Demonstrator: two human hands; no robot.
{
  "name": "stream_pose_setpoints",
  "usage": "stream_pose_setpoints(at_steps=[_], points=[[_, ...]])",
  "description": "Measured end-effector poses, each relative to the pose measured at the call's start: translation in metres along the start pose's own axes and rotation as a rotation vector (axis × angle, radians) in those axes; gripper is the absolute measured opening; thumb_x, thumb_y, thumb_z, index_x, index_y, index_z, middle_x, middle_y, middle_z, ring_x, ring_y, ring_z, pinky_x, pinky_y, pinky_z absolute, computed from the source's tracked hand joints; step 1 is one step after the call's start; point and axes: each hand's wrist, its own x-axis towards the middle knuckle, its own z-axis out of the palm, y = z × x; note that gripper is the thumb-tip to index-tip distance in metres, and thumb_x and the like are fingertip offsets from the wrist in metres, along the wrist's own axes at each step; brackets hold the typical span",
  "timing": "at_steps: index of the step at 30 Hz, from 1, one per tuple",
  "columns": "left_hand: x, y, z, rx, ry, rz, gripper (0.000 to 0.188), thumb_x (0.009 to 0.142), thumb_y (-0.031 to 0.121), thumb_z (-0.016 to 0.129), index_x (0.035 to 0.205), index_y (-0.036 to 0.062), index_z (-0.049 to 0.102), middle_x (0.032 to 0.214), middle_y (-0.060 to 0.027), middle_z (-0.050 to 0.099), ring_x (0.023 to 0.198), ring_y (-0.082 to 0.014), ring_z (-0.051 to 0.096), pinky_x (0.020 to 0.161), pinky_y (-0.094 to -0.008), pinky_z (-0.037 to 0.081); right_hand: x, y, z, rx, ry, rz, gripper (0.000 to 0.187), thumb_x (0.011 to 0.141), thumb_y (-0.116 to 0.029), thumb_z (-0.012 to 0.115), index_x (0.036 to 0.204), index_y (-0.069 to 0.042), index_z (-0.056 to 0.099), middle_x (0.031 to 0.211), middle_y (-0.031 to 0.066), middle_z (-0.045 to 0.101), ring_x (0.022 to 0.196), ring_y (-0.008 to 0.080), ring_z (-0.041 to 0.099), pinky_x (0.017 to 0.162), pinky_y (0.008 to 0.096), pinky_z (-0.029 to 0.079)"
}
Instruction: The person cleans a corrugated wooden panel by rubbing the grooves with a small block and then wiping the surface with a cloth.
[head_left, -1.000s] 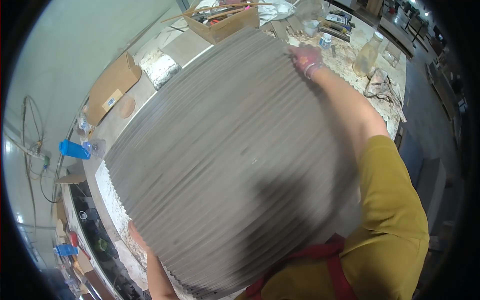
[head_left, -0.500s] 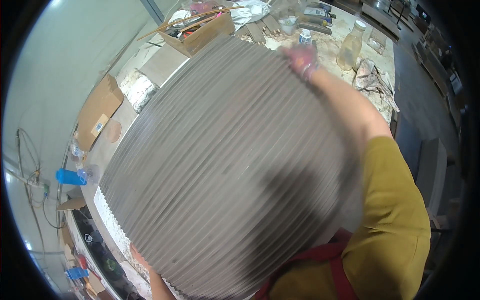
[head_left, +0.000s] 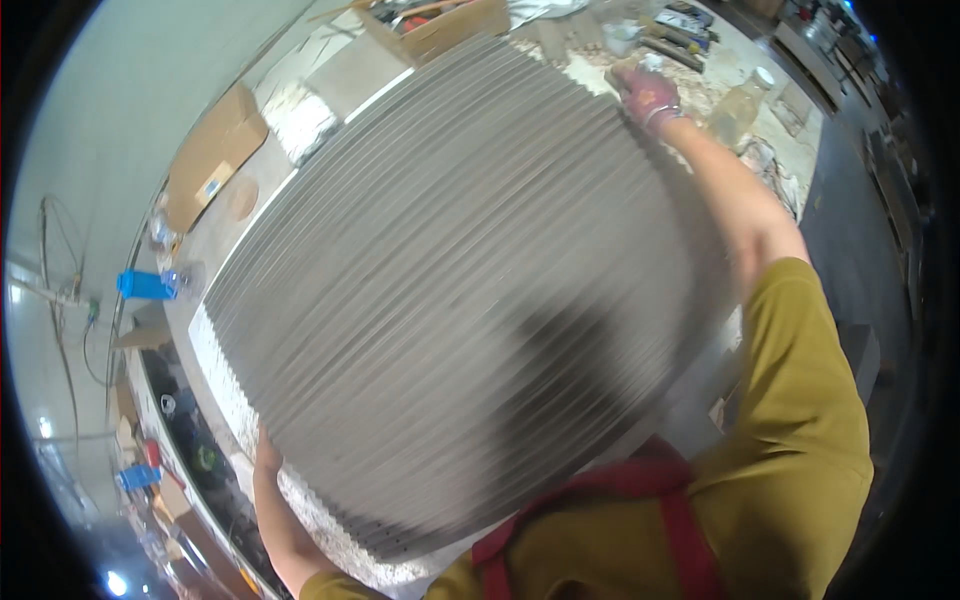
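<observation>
A large grey ribbed panel (head_left: 460, 250) takes up the middle of the view, its ridges running slantwise from lower left to upper right. My right hand (head_left: 650, 98), in a pink glove, grips the panel's far right edge with its fingers curled. At the panel's near left edge, my bare left hand (head_left: 267, 452) holds the rim; most of its fingers are hidden by the panel. A dark shadow falls across the near right part of the ridges.
Beneath the panel lies a worktable (head_left: 215, 350) with a white-smeared edge. A cardboard box (head_left: 450, 32) of tools stands at the back, a clear bottle (head_left: 740, 105) at the far right. Flattened cardboard (head_left: 210, 155) and a blue cup (head_left: 145, 285) sit along the left.
The view has shifted, so the panel's near end and more of my left forearm now show. Both hands stay at the panel's edges; my right hand is less blurred.
</observation>
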Motion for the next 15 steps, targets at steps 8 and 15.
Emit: stream_pose_setpoints(at_steps=[8,15], points=[[-0.015,0.085,-0.020,0.127,-0.108,-0.035,0.083,0.067,-0.018,0.037,0.146,-0.0053,0.018,0.153,-0.0238,0.021,0.143,-0.0322,0.019,0.117,-0.0344,0.017,-0.047,-0.052,0.013,0.027,0.068,-0.390,0.042,0.085,-0.023,0.057,0.127,-0.021,0.057,0.111,0.0198,0.061,0.104,0.0342,0.058,0.096,0.0430,0.042],[-0.015,0.038,-0.001,-1.070,-0.071,-0.344,0.072,0.081,-0.015,0.036,0.149,0.0060,0.023,0.143,-0.0128,0.044,0.127,-0.0275,0.044,0.108,-0.0341,0.033,-0.005,-0.061,0.034,0.092,0.076,-0.489,0.043,0.083,-0.019,0.058,0.126,-0.020,0.055,0.115,0.0156,0.061,0.106,0.0337,0.058,0.089,0.0423,0.048]])
